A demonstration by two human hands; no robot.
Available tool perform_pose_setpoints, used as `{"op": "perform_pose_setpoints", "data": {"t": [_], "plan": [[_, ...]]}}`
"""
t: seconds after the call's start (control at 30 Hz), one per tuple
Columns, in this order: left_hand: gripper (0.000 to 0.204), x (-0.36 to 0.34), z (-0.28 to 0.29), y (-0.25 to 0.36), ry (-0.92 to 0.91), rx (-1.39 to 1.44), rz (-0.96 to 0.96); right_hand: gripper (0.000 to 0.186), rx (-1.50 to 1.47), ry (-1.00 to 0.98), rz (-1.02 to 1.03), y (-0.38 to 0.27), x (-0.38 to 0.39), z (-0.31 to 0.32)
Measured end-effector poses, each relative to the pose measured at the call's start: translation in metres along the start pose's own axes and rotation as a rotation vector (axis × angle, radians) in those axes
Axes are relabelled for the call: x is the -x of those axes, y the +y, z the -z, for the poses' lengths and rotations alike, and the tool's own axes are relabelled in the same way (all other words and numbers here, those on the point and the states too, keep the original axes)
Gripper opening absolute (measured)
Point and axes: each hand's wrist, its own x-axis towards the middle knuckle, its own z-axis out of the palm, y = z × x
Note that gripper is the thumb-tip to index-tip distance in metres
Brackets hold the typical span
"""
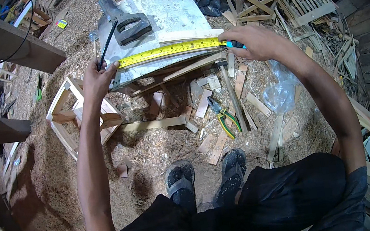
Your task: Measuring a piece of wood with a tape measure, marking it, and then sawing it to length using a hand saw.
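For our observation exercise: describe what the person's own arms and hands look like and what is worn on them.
Both forearms are bare from wrist to above the elbow. The left hand and right hand wear no gloves, and no watch or ring shows. A dark grey short sleeve covers the right upper arm.

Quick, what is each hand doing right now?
Left hand: closed, pinning the end of the yellow tape measure to the metal sheet, a black pencil in its fingers.
Right hand: closed on the tape's blue case.
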Motion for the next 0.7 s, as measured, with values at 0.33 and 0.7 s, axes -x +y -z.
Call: {"op": "perform_pose_setpoints", "data": {"t": [0.33, 0.7], "plan": [[0.027, 0.0, 0.004, 0.002, -0.04, -0.108, 0.087, 0.04, 0.017, -0.006, -0.036, -0.004, 0.004, 0.0], [0.025, -0.003, 0.007, 0.005, -0.054, 0.003, 0.191, 0.047, 0.027, -0.116, -0.055, -0.008, 0.0, 0.006]]}}
